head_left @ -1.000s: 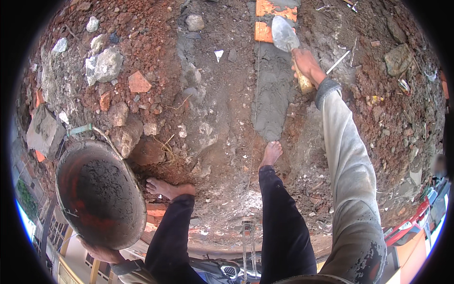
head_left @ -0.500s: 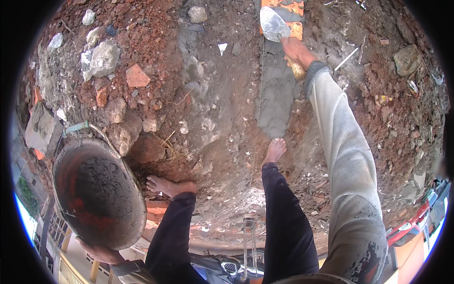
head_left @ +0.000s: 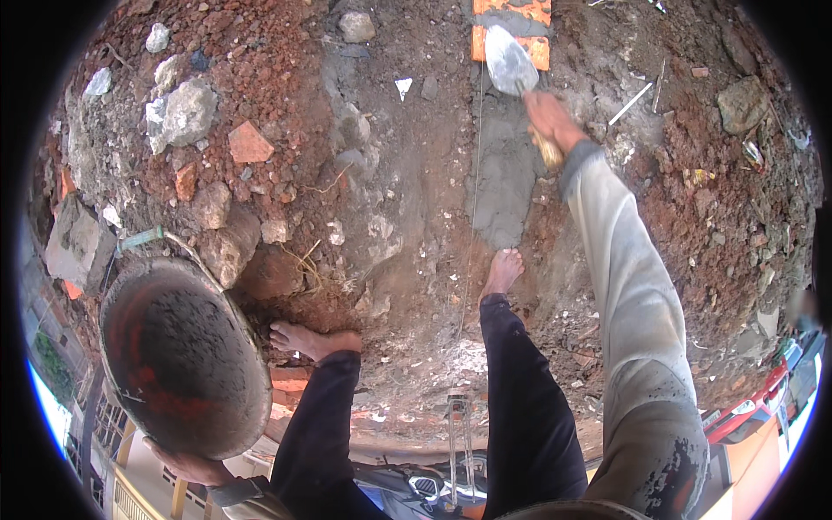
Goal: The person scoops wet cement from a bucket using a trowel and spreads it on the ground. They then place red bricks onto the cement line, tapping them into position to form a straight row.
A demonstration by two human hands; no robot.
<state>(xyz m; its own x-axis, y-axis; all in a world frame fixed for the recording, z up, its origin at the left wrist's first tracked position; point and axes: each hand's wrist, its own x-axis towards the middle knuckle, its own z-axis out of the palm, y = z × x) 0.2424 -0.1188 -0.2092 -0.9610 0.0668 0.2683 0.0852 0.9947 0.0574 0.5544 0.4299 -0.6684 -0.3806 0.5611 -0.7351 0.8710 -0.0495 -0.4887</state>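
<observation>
My right hand (head_left: 555,121) is wrapped round the wooden handle of a trowel (head_left: 510,59), at the top of the view. Its pale, mortar-smeared blade points away from me and overlaps the nearer orange brick (head_left: 539,52). Below the blade, a strip of wet grey mortar (head_left: 503,178) runs back toward my right foot. On the left, my left hand (head_left: 191,466) grips the near rim of a wide round mortar pan (head_left: 247,412), which is tilted. Dark mortar residue coats the inside of the pan. The fingers under the rim are partly hidden.
A taut string line (head_left: 476,186) runs along the mortar's left edge. Pale rocks (head_left: 189,111) and broken brick (head_left: 250,142) lie on the reddish soil to the left. My bare feet stand either side of the string. A red car (head_left: 750,403) shows at lower right.
My right hand has drawn the trowel slightly nearer and to the right, turning the blade and showing more of the nearer brick. The left hand still holds the pan, barely moved.
</observation>
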